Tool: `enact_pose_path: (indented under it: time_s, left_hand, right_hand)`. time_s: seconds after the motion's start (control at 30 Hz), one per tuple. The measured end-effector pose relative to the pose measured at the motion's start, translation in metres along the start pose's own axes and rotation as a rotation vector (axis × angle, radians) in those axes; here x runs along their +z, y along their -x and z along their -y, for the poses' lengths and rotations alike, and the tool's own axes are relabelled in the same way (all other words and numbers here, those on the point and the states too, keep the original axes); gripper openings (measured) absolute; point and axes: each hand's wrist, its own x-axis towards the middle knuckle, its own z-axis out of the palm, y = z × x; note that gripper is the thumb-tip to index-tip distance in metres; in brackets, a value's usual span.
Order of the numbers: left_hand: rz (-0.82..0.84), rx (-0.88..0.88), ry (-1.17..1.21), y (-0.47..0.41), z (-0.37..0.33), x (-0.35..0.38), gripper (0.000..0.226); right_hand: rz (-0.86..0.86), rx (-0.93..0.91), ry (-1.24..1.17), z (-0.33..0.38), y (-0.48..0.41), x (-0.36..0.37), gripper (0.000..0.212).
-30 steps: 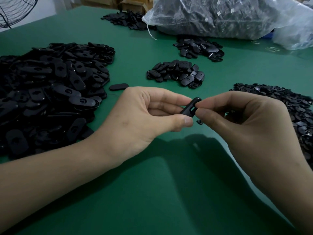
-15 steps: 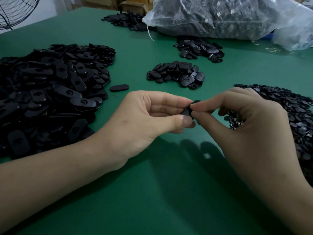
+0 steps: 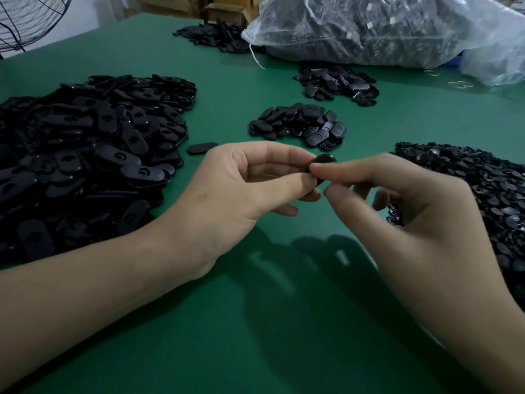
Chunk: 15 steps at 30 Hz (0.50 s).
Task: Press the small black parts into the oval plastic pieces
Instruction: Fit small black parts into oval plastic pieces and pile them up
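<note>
Above the green table (image 3: 255, 322), both hands meet at one black oval plastic piece (image 3: 324, 162). My left hand (image 3: 250, 189) grips it between thumb and curled fingers. My right hand (image 3: 397, 200) pinches the same piece from the right with forefinger and thumb. Only the piece's rounded top shows; any small part in it is hidden by the fingertips. A big heap of oval pieces (image 3: 85, 155) lies at the left. A heap of small black parts (image 3: 483, 194) lies at the right, just behind my right hand.
A small pile of oval pieces (image 3: 301, 126) lies beyond the hands, with another pile (image 3: 338, 83) farther back. One loose oval piece (image 3: 202, 148) lies by the left heap. A clear plastic bag of parts (image 3: 383, 29) lies at the back, a fan (image 3: 31, 21) at far left.
The oval piece has turned from edge-on to showing its rounded top. My right fingertips have closed tighter over it, and both hands stay together above the table.
</note>
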Motion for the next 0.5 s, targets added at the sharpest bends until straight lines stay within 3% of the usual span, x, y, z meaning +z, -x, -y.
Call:
enact_pose_path:
  time_s: [0.17, 0.27, 0.5]
  left_hand:
    - [-0.037, 0.175, -0.163, 0.0029, 0.0001, 0.0032, 0.019]
    - [-0.066, 0.261, -0.289, 0.0057, 0.0008, 0.0047, 0.020]
    - [-0.092, 0.442, -0.494, 0.0097, 0.0001, 0.0067, 0.024]
  right_hand:
    - [0.031, 0.383, -0.627, -0.0029, -0.0032, 0.0030, 0.017]
    - [0.128, 0.468, -0.792, -0.0031, -0.0037, 0.0064, 0.017]
    - [0.177, 0.530, -0.996, -0.0025, -0.0031, 0.0083, 0.018]
